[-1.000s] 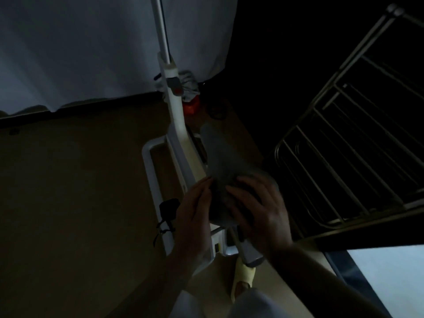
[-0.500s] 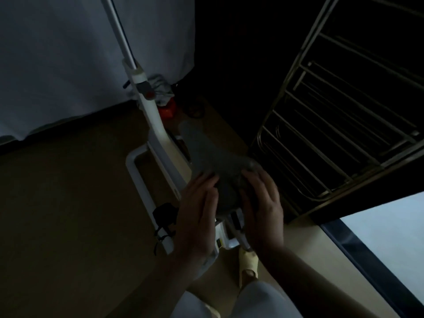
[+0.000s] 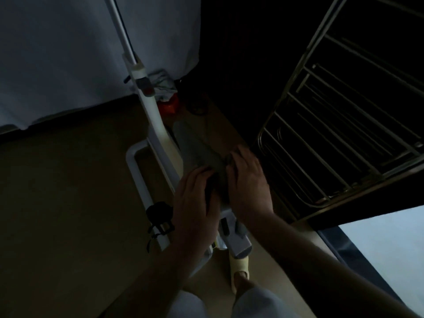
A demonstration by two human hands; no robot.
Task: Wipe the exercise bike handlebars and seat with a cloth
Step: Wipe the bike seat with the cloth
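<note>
Dim overhead view. Left hand and right hand rest side by side on a grey cloth draped over the exercise bike seat, fingers extended and pressing flat. A metal rack stands to the right.

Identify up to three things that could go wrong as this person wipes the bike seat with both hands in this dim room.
1. The metal rack stands close beside the right hand; a wide wipe might knock knuckles against it.
2. The grey cloth lies under both the right hand and the left hand; it may bunch or slip off the seat.
3. The slippered foot is by the bike's white frame; in this poor light a step could catch it.
</note>
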